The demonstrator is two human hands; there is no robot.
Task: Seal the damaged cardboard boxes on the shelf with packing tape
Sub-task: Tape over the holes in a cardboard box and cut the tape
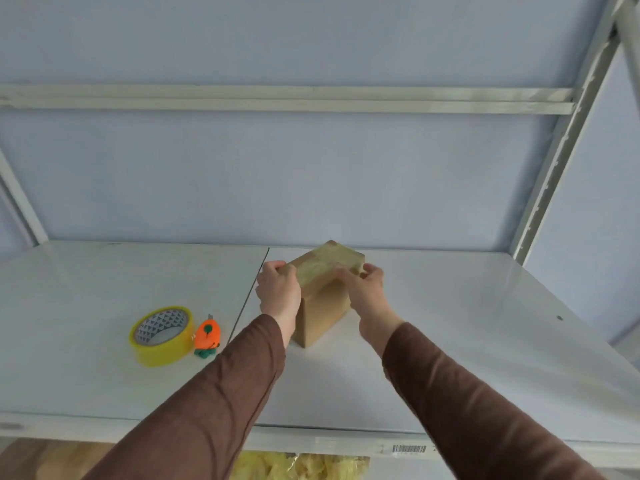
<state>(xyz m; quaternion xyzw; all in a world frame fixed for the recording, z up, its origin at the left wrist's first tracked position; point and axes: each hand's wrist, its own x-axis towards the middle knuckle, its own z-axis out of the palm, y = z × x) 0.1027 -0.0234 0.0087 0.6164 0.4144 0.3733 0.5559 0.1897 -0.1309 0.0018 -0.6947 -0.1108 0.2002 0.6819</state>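
While both hands grip it, left hand (279,289) and right hand (367,285), one taped cardboard box (323,299) stands upright, long axis seemingly vertical; one tape roll (161,335), one cutter (207,337).

The white shelf (450,341) carries a cardboard box (320,317), tape roll (161,336) and orange cutter (207,336).

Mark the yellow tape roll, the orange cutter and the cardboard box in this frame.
Yellow packing tape roll (162,353), head view: outer yellow side wall.
Small orange carrot-shaped cutter (207,336), head view: orange body.
Brown cardboard box (320,313), head view: front face, below the taped top.
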